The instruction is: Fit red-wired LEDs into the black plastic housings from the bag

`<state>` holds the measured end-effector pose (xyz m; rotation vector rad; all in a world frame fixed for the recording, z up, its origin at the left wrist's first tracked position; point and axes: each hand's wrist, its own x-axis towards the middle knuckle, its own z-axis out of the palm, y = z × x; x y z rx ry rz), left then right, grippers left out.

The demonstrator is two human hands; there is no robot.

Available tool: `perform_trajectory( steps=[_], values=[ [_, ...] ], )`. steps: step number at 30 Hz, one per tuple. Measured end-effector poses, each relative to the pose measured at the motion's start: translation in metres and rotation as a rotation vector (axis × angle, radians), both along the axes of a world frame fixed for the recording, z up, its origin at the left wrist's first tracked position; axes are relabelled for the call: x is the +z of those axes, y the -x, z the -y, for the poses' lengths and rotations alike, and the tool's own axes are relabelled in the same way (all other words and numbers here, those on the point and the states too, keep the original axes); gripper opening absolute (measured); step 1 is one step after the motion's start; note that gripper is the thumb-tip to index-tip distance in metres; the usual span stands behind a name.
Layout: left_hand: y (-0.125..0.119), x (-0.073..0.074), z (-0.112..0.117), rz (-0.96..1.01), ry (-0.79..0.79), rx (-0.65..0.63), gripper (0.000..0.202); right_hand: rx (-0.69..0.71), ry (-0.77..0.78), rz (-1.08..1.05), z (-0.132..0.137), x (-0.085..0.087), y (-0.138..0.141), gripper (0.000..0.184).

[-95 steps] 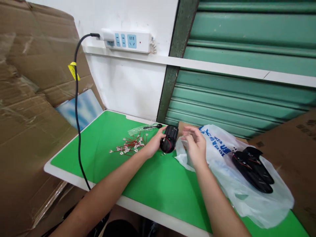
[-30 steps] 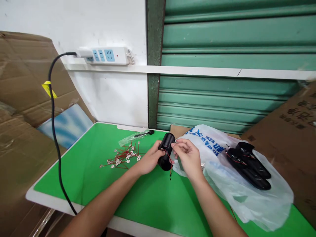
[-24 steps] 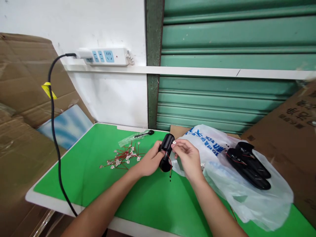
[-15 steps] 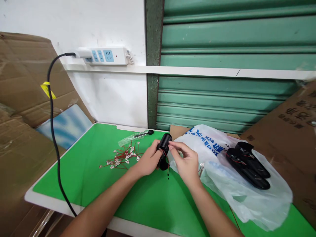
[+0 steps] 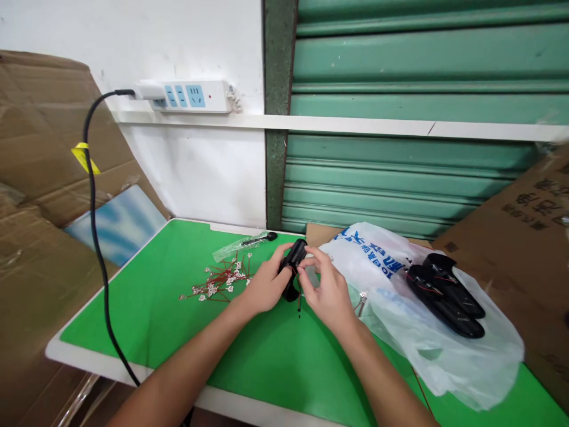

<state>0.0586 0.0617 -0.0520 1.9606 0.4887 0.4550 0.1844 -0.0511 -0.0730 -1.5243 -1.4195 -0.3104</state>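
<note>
My left hand [image 5: 264, 284] grips a black plastic housing [image 5: 293, 261] just above the green table [image 5: 178, 332]. My right hand [image 5: 326, 290] is closed over the housing's right side, its fingertips pinching at the top where a thin red wire [image 5: 299, 293] hangs down. A heap of small red-wired parts [image 5: 220, 280] lies on the table to the left of my left hand.
A white plastic bag [image 5: 400, 308] lies at the right with two black housings [image 5: 444, 293] on it. A clear sachet holding a black tool [image 5: 249, 243] lies behind the parts. A power strip [image 5: 191, 96] and black cable [image 5: 93, 237] are at left; cardboard [image 5: 35, 207] flanks both sides.
My right hand has moved left and closed over the housing; earlier it pinched a small part beside it. The housing has tipped and shifted slightly left.
</note>
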Motion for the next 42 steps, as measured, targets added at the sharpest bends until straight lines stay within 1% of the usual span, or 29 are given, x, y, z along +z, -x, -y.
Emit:
perform_trajectory(
  steps=[3,8,13,19,27,31,35,39,42],
  values=[
    [0.001,-0.001,0.000,0.006,-0.042,-0.008,0.055,-0.021,-0.019,0.067,0.000,0.000,-0.001,0.043],
    [0.001,-0.001,0.002,0.036,-0.060,-0.022,0.057,-0.074,-0.065,0.131,-0.001,0.003,0.001,0.032],
    [0.001,0.000,0.004,0.045,-0.039,-0.012,0.057,-0.102,-0.060,0.085,0.000,0.005,0.004,0.027],
    [0.001,-0.001,0.007,0.061,-0.048,0.012,0.058,-0.107,-0.043,0.038,0.001,0.000,0.004,0.021],
    [0.001,0.000,0.010,0.022,-0.024,0.016,0.058,-0.133,-0.058,0.071,0.001,-0.001,0.005,0.015],
    [0.001,0.002,0.010,0.029,-0.021,0.020,0.058,-0.114,-0.032,0.029,0.001,-0.002,0.005,0.011],
    [0.001,0.002,0.010,0.021,-0.009,0.025,0.058,-0.091,-0.016,-0.035,0.001,-0.005,0.003,0.012],
    [0.001,0.001,0.010,0.016,-0.004,0.027,0.058,-0.107,-0.037,0.020,0.000,-0.004,0.005,0.009],
    [0.001,0.000,0.010,0.024,-0.011,0.035,0.058,-0.109,-0.046,0.015,0.000,-0.003,0.006,0.008]
  ],
)
